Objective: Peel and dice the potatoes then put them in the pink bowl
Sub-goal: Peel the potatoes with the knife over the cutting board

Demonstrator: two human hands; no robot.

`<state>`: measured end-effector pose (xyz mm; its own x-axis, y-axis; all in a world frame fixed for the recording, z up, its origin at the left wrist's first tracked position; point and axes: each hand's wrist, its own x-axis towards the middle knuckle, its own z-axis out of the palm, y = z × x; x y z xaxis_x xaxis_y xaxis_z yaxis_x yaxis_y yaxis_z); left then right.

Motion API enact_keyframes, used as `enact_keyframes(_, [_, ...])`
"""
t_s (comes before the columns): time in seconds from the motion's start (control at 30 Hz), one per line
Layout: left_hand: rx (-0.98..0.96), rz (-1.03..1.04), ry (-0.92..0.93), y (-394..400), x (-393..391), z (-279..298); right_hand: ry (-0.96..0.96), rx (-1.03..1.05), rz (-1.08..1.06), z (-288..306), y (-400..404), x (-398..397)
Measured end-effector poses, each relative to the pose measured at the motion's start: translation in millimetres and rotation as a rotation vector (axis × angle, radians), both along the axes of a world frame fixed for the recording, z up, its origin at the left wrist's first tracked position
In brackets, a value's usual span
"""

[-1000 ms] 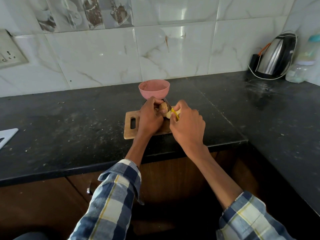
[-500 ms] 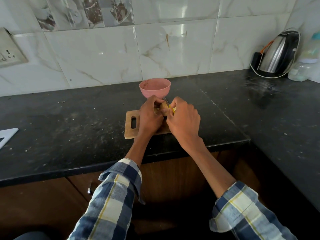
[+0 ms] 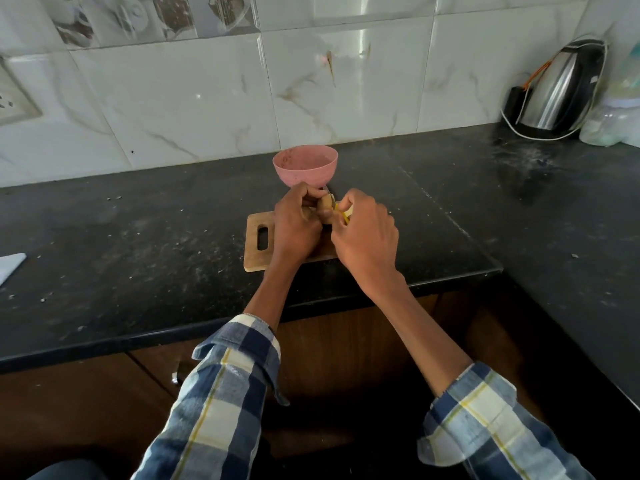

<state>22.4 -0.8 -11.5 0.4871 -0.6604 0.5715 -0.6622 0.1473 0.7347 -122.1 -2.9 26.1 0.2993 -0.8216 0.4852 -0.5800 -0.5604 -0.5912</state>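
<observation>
Brown-skinned potato (image 3: 325,206), over the wooden cutting board (image 3: 254,249) at the pink bowl's (image 3: 304,166) six o'clock: left hand (image 3: 294,226) cups it; right hand (image 3: 365,237) clamps a yellow-handled knife (image 3: 341,216). Firm, probably slippery peeled; hold its ends.

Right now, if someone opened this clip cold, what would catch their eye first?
Two hands meet at the middle of the dark counter: the left hand holds a potato over a wooden board, while the right hand works a yellow-handled tool against it. Just behind stands the pink bowl. A steel kettle sits in the far right corner.
</observation>
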Motion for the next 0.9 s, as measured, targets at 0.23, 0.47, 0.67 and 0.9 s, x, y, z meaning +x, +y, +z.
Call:
enact_keyframes(0.23, [0.017,-0.008,0.065,-2,5,-1,0.013,-0.029,-0.011,-6,1,0])
enact_keyframes(0.47, [0.015,0.003,0.078,-1,2,1,-0.016,-0.050,-0.019,-14,5,-1])
enact_keyframes(0.67, [0.002,-0.013,0.098,-1,2,2,0.020,-0.065,-0.010,-16,2,4])
enact_keyframes(0.9, [0.018,-0.005,0.096,2,-4,6,0.008,-0.113,-0.040,-24,10,1])
